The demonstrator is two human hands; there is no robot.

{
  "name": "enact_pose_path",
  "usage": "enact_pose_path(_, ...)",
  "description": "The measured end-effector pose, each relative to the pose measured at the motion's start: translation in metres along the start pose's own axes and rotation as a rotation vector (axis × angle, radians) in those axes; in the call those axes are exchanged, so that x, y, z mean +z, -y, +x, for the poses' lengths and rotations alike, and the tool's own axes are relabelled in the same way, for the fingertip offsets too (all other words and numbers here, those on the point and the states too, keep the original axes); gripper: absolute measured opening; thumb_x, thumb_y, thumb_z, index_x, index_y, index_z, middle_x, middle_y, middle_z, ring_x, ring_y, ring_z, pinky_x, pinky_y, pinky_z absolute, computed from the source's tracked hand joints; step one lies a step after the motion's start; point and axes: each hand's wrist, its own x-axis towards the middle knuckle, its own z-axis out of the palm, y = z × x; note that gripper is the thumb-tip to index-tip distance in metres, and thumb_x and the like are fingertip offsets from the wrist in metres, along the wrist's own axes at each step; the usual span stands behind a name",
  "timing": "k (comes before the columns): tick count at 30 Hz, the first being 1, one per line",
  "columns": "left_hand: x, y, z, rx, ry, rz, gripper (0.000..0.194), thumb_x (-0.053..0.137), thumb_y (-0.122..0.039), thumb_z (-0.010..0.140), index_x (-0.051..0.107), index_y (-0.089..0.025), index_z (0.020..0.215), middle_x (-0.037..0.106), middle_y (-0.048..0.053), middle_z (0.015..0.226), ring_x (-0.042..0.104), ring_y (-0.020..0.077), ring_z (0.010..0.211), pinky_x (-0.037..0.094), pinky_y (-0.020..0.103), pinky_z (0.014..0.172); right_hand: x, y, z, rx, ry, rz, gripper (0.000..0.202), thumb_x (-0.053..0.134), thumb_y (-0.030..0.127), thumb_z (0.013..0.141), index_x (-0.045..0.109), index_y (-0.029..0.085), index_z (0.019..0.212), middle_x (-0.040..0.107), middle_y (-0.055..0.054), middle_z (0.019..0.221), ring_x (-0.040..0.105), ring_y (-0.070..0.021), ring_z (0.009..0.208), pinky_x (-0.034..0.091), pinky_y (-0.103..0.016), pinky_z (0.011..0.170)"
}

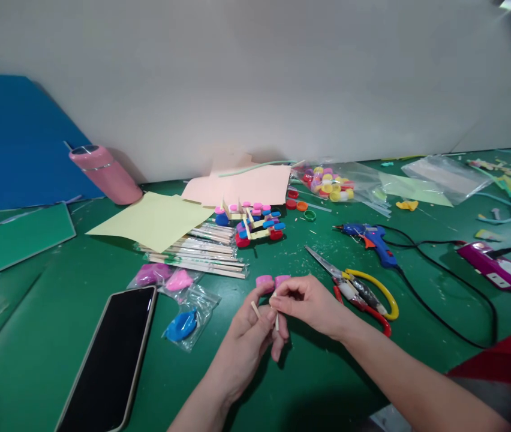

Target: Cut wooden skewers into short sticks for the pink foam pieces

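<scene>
While the left hand [249, 333] and right hand [304, 305] pinch sticks [255, 309] (fingertips closed), the work seems unfinished; models [259, 236] beyond look built.

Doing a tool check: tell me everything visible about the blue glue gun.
The blue glue gun has an orange trigger, a dark-tipped nozzle and a black cord leaving its handle. The body looks like plastic. It lies on its side on the green table, nozzle toward the picture's left, apart from the scissors. It isn't being held; whether it's hot can't be told.
</scene>
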Motion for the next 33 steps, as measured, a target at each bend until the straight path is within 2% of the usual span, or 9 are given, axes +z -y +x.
enact_pose_path(5,-0.001,-0.001,-0.001,-0.098,0.101,-0.03,0.031,0.036,-0.022,0.088,0.037,-0.015,0.119,0.06,0.003,0.064,0.055,0.0104,0.045,0.04,0.025,0.052,0.0,-0.004,0.0,0.008,-0.006,-0.017,0.023,0.054,0.037,0.078,0.056,0.015,0.072,0.055,0.006,0.044,0.053,-0.0097,0.038,0.042,-0.021,0.045)
enact_pose_path(9,-0.002,0.001,-0.002,-0.114,0.149,-0.033,0.032,0.039,-0.021,0.087,0.038,-0.017,0.119,0.059,0.001,0.063,0.051,0.0079,0.041,0.044,0.029,0.057,-0.002,-0.002,0.001,0.022,0.023,-0.124,0.02,0.055,0.033,0.077,0.059,0.014,0.071,0.058,0.004,0.051,0.055,-0.0096,0.044,0.04,-0.019,0.046)
enact_pose_path(13,-0.003,0.004,-0.002,-0.095,0.135,-0.009,0.033,0.045,-0.021,0.084,0.041,-0.016,0.117,0.054,-0.003,0.057,0.04,0.005,0.04,0.041,0.026,0.053,0.0,0.003,0.001,0.018,0.013,-0.189,0.014,0.059,0.025,0.074,0.06,0.012,0.067,0.056,0.002,0.058,0.051,-0.0086,0.051,0.038,-0.018,0.048)
enact_pose_path(18,-0.005,0.005,-0.003,-0.105,0.129,-0.008,0.039,0.052,-0.022,0.081,0.04,-0.017,0.118,0.041,-0.007,0.051,0.037,0.0062,0.046,0.037,0.023,0.051,0.005,0.005,0.002,0.004,-0.039,-0.318,0.013,0.061,0.022,0.069,0.058,0.012,0.061,0.05,0.003,0.055,0.042,-0.0072,0.049,0.032,-0.017,0.044)
enact_pose_path(22,-0.004,0.003,-0.003,-0.096,0.145,0.011,0.04,0.048,-0.023,0.083,0.036,-0.018,0.121,0.05,-0.004,0.053,0.038,0.0054,0.04,0.034,0.022,0.046,0.005,0.004,0.003,-0.003,-0.055,-0.278,0.013,0.057,0.023,0.072,0.057,0.012,0.065,0.052,0.002,0.059,0.044,-0.0074,0.051,0.035,-0.017,0.047)
enact_pose_path(25,-0.002,0.0,-0.002,-0.11,0.142,0.034,0.035,0.042,-0.027,0.085,0.038,-0.017,0.118,0.057,0.0,0.056,0.039,0.0055,0.035,0.029,0.02,0.04,0.004,0.005,0.003,-0.007,-0.09,-0.258,0.017,0.056,0.027,0.074,0.058,0.012,0.066,0.053,0.002,0.062,0.045,-0.0078,0.053,0.036,-0.018,0.048)
enact_pose_path(28,-0.001,-0.002,-0.002,-0.112,0.114,0.056,0.035,0.041,-0.028,0.086,0.039,-0.016,0.118,0.056,0.0,0.055,0.038,0.005,0.035,0.029,0.019,0.04,0.002,0.008,0.003,-0.005,-0.091,-0.271,0.016,0.058,0.027,0.073,0.06,0.012,0.067,0.053,0.002,0.062,0.045,-0.0084,0.054,0.035,-0.018,0.048)
enact_pose_path(33,-0.004,0.0,-0.005,-0.098,0.088,0.139,0.047,0.045,-0.03,0.084,0.03,-0.021,0.128,0.05,-0.004,0.054,0.039,0.0069,0.045,0.029,0.02,0.045,0.001,0.009,0.005,-0.034,-0.032,-0.471,0.02,0.059,0.028,0.071,0.058,0.014,0.057,0.048,0.004,0.051,0.04,-0.008,0.05,0.03,-0.019,0.046)
